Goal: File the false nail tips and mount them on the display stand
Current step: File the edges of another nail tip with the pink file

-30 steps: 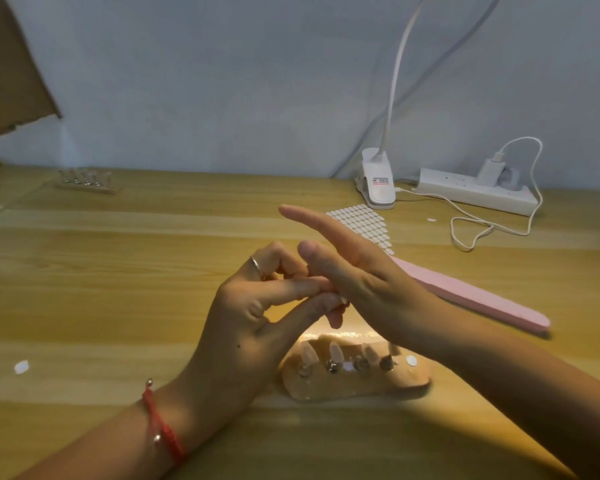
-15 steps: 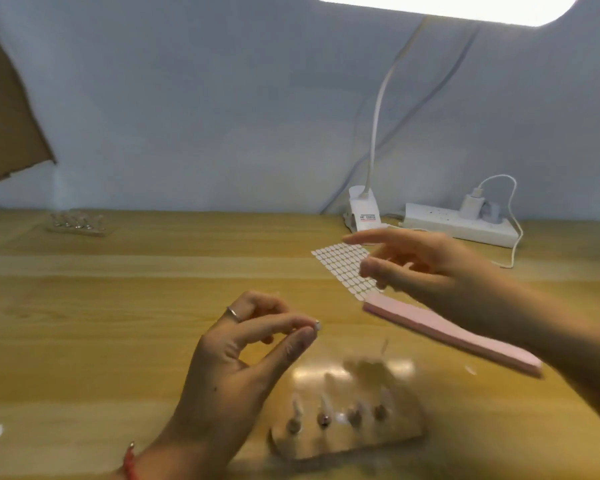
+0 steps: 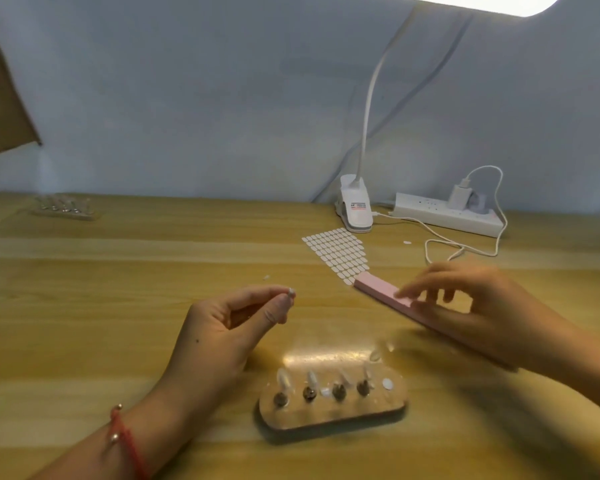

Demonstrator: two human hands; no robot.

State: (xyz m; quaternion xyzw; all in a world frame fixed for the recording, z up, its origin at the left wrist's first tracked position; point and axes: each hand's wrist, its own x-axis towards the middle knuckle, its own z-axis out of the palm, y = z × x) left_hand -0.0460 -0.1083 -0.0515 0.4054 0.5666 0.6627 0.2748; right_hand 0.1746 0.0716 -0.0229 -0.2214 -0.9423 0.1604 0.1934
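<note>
White and tiny, the tip (image 3: 291, 291) is pinched between thumb and forefinger of the left hand (image 3: 229, 327), above the desk (image 3: 118, 306) and behind the stand (image 3: 333, 405). A slack pinch could drop it, and a hard file stroke could flick it away. The right hand (image 3: 465, 306) spreads blurred fingers over the pink file (image 3: 378, 289); I cannot tell whether it grips. A sticker sheet (image 3: 340, 252) meets the file's far end, and a cable (image 3: 444, 242) lies behind.

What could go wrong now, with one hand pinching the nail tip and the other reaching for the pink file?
The nail tip is pinched only by the left hand's fingertips; it might slip and get lost on the table. The pink file under the right hand touches the sticker sheet; lifting it may drag the sheet. The display stand lies near both wrists; a low wrist could knock its mounted tips.
</note>
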